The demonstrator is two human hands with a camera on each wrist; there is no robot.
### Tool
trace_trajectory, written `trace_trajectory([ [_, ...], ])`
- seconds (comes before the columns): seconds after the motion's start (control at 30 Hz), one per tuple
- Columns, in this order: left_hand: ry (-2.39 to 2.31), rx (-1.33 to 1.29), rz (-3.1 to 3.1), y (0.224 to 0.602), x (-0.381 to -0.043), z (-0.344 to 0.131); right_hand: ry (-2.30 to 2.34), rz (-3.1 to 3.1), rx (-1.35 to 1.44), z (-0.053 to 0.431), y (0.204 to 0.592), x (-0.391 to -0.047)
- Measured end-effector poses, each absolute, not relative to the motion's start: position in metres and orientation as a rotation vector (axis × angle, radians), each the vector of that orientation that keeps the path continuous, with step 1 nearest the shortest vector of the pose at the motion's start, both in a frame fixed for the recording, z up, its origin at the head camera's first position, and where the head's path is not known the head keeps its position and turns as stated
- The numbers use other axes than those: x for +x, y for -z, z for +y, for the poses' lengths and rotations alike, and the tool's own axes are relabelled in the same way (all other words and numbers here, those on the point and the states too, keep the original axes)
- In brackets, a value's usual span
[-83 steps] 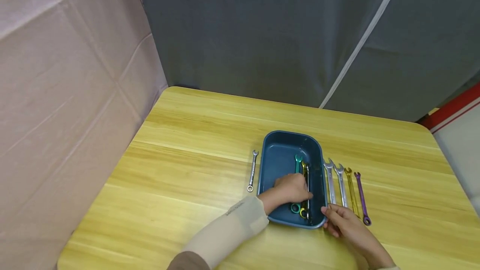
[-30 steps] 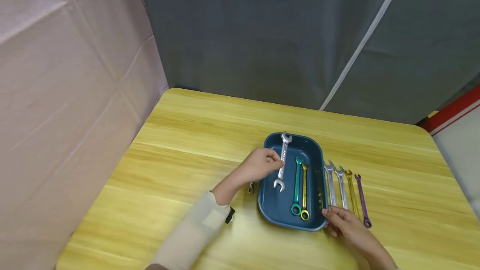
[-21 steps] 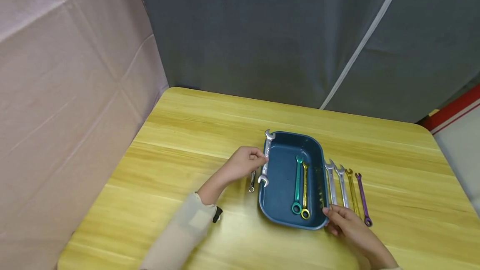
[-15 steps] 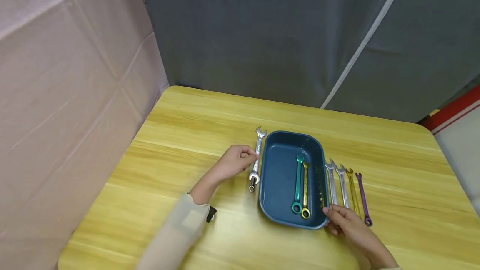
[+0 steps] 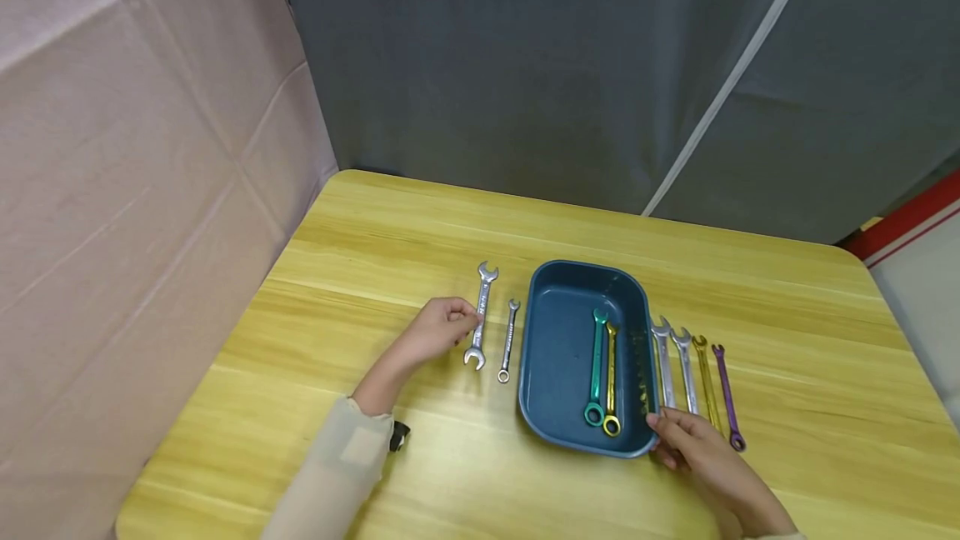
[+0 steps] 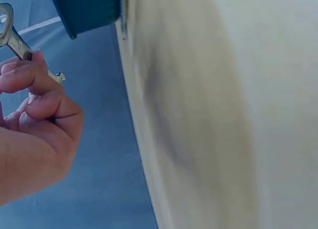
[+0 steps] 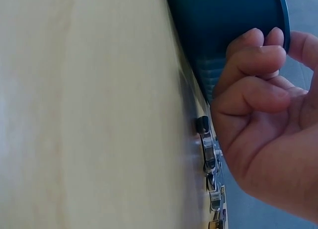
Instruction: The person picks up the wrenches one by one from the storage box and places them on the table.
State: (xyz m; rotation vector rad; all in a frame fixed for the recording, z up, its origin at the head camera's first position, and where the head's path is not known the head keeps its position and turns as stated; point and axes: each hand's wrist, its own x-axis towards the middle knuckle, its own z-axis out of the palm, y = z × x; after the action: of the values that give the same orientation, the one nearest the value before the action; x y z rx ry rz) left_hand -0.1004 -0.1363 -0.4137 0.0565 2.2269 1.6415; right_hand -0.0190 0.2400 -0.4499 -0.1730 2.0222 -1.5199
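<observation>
My left hand (image 5: 438,330) pinches a silver double open-end wrench (image 5: 483,300) by its middle, over the table to the left of the blue tray (image 5: 555,394). In the left wrist view the wrench (image 6: 19,44) is between thumb and fingertips. A smaller silver combination wrench (image 5: 508,342) lies between it and the tray. Inside the tray, a green ratchet wrench (image 5: 596,369) and a yellow one (image 5: 611,377) lie side by side. My right hand (image 5: 693,448) grips the tray's rim at the near right corner; the right wrist view shows its fingers curled against the wall (image 7: 213,20).
Right of the tray, two silver wrenches (image 5: 663,361), a gold wrench (image 5: 705,382) and a purple wrench (image 5: 726,397) lie in a row on the wooden table (image 5: 405,273). A dark grey curtain (image 5: 480,65) hangs behind the table, and pale cloth (image 5: 150,232) on the left.
My left hand has lifted the double open-end wrench out of the tray and carried it left, past the rim and over the small wrench. The right hand has stayed at the tray corner.
</observation>
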Motion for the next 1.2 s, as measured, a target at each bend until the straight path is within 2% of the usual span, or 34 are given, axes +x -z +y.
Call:
trace_trajectory([
  [0.8,-1.591,-0.033,2.143,0.434,-0.105,-0.149,1.505,2.020,-0.193,0.241,0.448,-0.020],
  [1.2,-1.489,-0.078,2.164,0.439,-0.110,-0.139,1.514,2.012,-0.203,0.240,0.447,-0.020],
])
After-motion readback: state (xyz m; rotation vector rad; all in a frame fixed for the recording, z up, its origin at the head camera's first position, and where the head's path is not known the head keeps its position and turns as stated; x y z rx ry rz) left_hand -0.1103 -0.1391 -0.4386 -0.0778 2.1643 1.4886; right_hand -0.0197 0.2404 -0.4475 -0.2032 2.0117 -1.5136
